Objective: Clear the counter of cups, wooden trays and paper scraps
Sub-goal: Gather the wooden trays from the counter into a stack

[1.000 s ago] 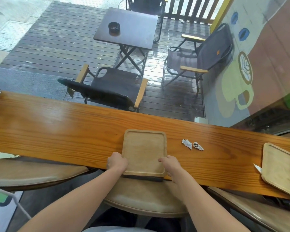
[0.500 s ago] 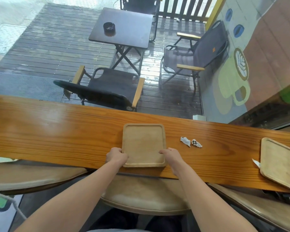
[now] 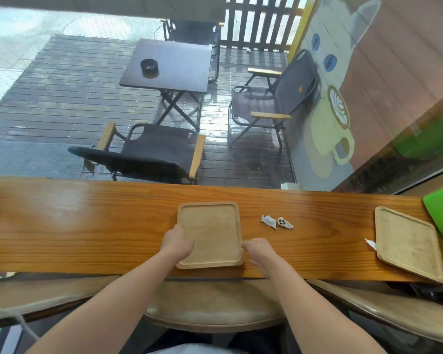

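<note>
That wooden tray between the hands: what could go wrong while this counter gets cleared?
The left hand rests on the middle tray alone; the right hand is just off its edge, so a one-handed lift might tip it. The two crumpled paper scraps lie loose beside it and could be swept to the floor. The right tray seems to overhang the counter edge; a bump might drop it.

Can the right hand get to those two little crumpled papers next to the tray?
Probably yes. The right hand sits at the middle tray's right edge, and the two paper scraps lie a bit farther right and back, with only bare counter between them.
</note>
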Demonstrator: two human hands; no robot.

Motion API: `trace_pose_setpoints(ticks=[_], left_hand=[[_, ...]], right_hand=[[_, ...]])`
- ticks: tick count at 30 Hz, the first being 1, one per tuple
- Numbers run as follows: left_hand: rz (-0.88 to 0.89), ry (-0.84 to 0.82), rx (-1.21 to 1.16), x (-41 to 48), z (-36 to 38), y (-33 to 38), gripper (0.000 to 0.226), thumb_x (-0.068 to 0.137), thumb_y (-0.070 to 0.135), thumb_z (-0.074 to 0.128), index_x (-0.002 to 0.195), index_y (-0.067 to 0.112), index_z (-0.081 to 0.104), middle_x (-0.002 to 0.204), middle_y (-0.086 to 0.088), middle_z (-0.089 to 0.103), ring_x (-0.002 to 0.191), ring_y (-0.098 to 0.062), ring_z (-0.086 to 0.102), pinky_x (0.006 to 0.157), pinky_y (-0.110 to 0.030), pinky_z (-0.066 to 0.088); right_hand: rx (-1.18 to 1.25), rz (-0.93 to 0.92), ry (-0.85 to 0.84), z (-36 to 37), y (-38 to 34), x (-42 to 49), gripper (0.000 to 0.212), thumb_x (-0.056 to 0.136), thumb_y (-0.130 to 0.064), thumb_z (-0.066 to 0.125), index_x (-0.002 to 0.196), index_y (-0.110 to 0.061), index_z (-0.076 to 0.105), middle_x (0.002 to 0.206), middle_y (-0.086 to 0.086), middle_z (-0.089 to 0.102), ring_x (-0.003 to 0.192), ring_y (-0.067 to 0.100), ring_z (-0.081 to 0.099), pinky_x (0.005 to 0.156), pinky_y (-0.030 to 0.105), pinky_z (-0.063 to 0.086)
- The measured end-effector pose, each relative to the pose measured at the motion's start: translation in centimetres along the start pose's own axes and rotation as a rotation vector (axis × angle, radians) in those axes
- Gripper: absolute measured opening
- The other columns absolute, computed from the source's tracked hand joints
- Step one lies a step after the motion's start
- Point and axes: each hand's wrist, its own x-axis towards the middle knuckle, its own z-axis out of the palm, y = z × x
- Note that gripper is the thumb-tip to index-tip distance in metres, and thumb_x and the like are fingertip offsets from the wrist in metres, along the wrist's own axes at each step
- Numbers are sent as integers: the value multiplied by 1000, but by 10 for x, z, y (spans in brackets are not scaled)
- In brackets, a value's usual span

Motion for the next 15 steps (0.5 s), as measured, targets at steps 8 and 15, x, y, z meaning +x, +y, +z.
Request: trace_pose_setpoints(ticks=[8,15], left_hand=[[386,-40,240,-15,37,120,36,96,24,53,130,12,53,129,-9,57,107,-26,59,90,-42,55],[734,-112,411,-58,117,236,8,93,27,56,98,21,58,95,-1,64,83,-18,60,69,-33,53]], right_hand=[[22,-139,105,-76,-9,-43,28,100,-21,49,124,-12,60,106,3,68,86,19,69,79,35,59],[66,-134,314,-179,47,-67,16,99,-28,51,101,-21,65,94,-2,71,78,15,67,70,32,60]])
